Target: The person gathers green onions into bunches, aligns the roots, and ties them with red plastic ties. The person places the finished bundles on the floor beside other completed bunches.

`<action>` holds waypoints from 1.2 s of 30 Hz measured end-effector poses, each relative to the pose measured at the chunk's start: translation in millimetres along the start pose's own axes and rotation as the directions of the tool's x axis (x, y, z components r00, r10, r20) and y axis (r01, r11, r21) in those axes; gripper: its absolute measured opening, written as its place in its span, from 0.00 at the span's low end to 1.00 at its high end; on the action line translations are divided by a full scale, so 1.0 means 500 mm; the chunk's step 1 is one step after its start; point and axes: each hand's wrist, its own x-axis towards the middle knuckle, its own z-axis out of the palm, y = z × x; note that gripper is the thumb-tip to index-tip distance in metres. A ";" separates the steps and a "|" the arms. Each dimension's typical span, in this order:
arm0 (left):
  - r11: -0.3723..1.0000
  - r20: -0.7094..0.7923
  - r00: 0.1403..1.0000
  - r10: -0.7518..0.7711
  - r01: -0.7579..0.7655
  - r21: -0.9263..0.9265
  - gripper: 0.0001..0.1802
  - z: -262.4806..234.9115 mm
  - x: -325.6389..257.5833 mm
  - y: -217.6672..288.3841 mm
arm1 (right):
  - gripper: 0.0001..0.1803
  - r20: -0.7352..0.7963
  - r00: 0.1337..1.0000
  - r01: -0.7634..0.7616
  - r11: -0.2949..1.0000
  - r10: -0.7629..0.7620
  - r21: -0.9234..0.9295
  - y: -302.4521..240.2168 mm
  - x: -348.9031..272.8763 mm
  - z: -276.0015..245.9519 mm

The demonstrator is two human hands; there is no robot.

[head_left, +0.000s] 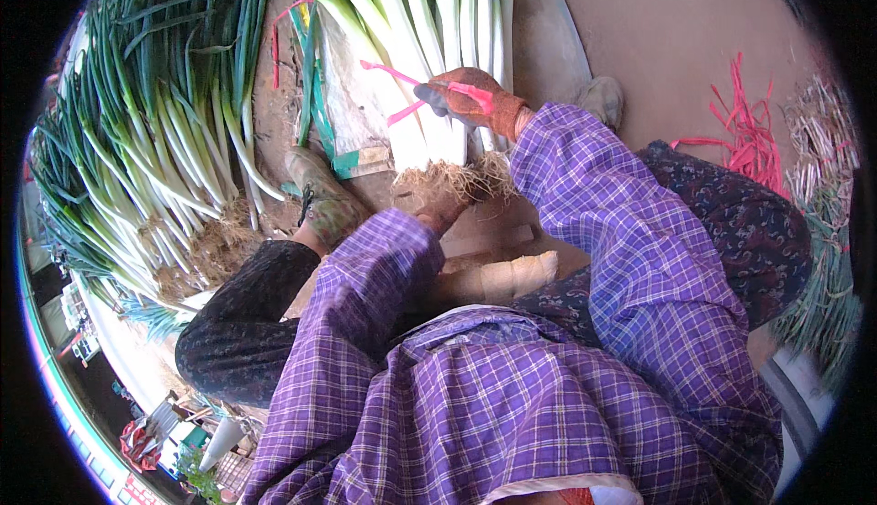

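Note:
In front of me lies a thick bundle of long green onions [429, 39], white stems toward me and leaves pointing away. Brown stringy roots [443, 179] hang at its near end. A pink plastic strap [402, 114] crosses the white stems. My right hand [470, 99], in a rust-coloured glove with dark fingertips, is closed on the strap at the bundle's right side. Low at the root end is my left hand [443, 215], its fingers hidden beneath the roots, so its grip does not show.
A big heap of green onions [174, 140] spreads at the left, roots toward me. Loose pink straps [754, 140] lie at the right beside bundled thin stalks [818, 222]. My shoes [322, 199] flank the bundle, which rests over a pale sheet [352, 108].

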 end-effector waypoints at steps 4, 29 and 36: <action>0.998 0.150 0.987 0.062 -0.057 -0.041 0.15 -0.004 0.010 0.042 | 0.27 -0.032 0.992 -0.117 0.975 0.126 0.187 0.033 0.013 0.023; 0.766 0.255 0.869 0.424 -0.194 -0.612 0.16 0.098 0.062 0.065 | 0.22 -0.098 0.994 0.053 0.998 -0.049 0.034 0.066 0.004 0.025; 0.654 0.011 0.951 -0.309 0.221 -0.723 0.14 -0.289 -0.158 0.104 | 0.20 -0.213 0.958 0.187 0.981 -0.192 -0.041 0.049 -0.008 0.036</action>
